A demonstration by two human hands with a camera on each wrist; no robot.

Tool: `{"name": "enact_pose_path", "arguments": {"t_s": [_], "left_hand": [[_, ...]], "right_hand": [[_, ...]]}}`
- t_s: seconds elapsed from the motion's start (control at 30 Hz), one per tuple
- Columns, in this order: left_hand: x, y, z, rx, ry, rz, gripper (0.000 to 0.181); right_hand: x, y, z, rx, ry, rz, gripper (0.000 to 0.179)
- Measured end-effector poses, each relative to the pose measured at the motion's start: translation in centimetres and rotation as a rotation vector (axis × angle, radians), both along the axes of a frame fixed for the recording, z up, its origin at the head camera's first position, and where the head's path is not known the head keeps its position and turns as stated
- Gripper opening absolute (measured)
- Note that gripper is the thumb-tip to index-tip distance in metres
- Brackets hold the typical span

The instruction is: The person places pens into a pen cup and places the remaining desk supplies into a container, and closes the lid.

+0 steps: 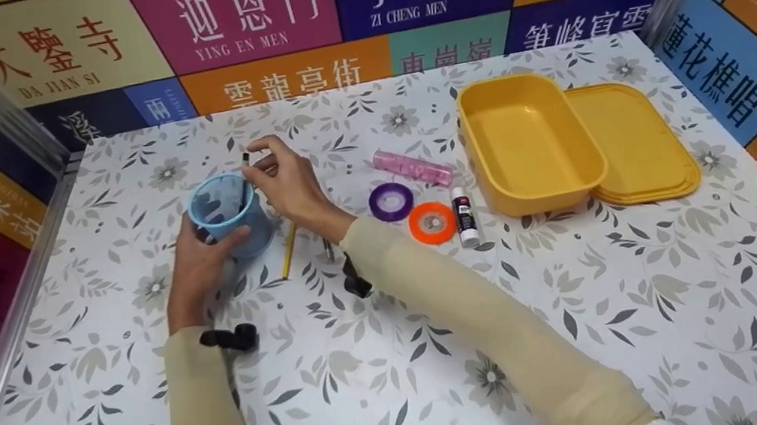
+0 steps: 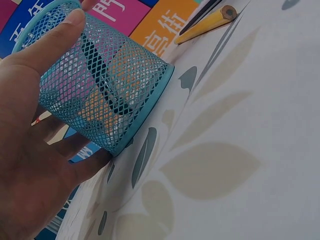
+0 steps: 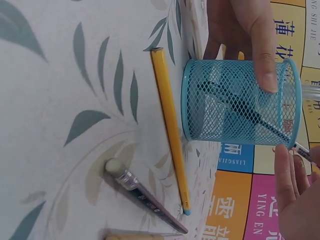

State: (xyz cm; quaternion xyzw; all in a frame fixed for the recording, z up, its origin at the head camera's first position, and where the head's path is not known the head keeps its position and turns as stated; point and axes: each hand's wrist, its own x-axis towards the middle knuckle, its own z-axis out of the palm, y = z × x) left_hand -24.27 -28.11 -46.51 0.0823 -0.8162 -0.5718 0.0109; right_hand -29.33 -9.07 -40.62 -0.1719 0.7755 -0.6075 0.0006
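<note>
A light blue mesh pen cup (image 1: 253, 236) is gripped round its side by my left hand (image 1: 195, 264), thumb on the near wall and fingers behind. My right hand (image 1: 289, 185) is at the cup's rim and pinches the top end of a slim dark pen (image 1: 246, 160). Through the mesh in the right wrist view, the pen (image 3: 301, 149) slants down inside the cup. Beside the cup lies a yellow pencil (image 3: 170, 125). Next to that is a dark pencil (image 3: 150, 202) with a pale eraser end, partly hidden under my right wrist in the head view.
To the right lie a pink translucent tube (image 1: 412, 168), a purple tape roll (image 1: 375, 204), an orange tape roll (image 1: 417, 231) and a glue stick (image 1: 465, 218). Beyond them are a yellow box (image 1: 544, 201) and its lid (image 1: 640, 140). Printed panels (image 1: 239, 6) wall the table's back and sides.
</note>
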Motion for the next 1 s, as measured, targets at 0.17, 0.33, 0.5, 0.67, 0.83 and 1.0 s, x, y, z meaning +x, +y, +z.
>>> {"name": "enact_pose_path", "arguments": {"t_s": [0.17,0.33,0.5,0.67,0.83,1.0], "left_hand": [[-0.1,0.0,0.4,0.003,-0.005,0.003,0.103],[-0.1,-0.1,0.4,0.024,-0.016,0.016,0.103],[-0.1,-0.2,0.2,0.046,0.002,0.014,0.104],[0.0,-0.2,0.0,0.014,0.029,-0.012,0.101],[0.1,-0.1,0.0,0.003,-0.006,0.000,0.103],[0.3,0.0,0.1,0.008,-0.039,0.002,0.105]], "right_hand": [[0.1,0.9,0.1,0.039,-0.007,0.007,0.039],[0.5,1.8,0.5,0.033,-0.028,0.015,0.039],[1.2,3.0,0.8,0.021,-0.001,0.026,0.037],[1.8,4.6,0.5,0.071,0.019,0.038,0.035],[1.9,6.4,0.2,0.111,-0.005,0.047,0.034],[1.9,8.0,-0.2,0.168,-0.038,0.049,0.034]]}}
